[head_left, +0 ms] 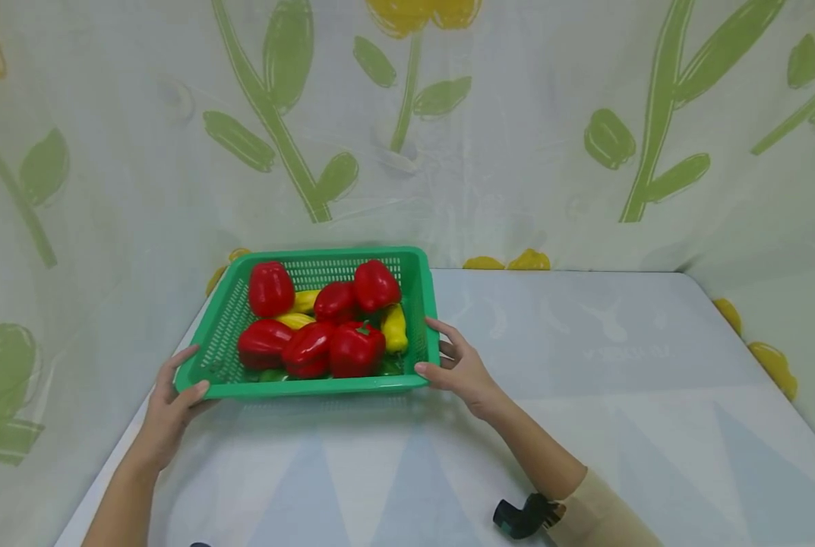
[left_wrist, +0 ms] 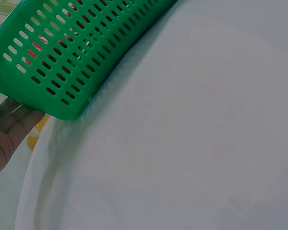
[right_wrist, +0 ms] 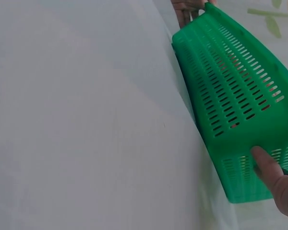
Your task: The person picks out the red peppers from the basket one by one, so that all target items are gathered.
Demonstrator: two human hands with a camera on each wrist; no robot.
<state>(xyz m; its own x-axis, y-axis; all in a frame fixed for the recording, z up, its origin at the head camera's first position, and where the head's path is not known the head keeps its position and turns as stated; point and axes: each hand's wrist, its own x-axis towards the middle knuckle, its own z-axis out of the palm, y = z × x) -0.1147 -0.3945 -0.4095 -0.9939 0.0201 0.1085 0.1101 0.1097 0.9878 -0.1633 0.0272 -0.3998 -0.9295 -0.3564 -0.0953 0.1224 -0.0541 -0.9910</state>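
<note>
A green plastic basket (head_left: 270, 390) is at the back left of the table, with slotted walls. Inside lie several red bell peppers (head_left: 357, 350) and a few yellow vegetables (head_left: 394, 329), with bits of green low among them. My left hand (head_left: 165, 419) grips the basket's near left corner, thumb at the front rim and fingers along the side. At the near right corner my right hand (head_left: 467, 375) holds the basket between thumb and fingers. The right wrist view shows that thumb (right_wrist: 268, 167) against the wall. Whether the basket's underside touches the table, I cannot tell.
The white table (head_left: 516, 456) has pale blue triangles and reaches right of the basket. Behind it hangs a pale curtain (head_left: 503, 167) printed with green leaves and yellow flowers. A small black device (head_left: 526, 516) is on my right wrist.
</note>
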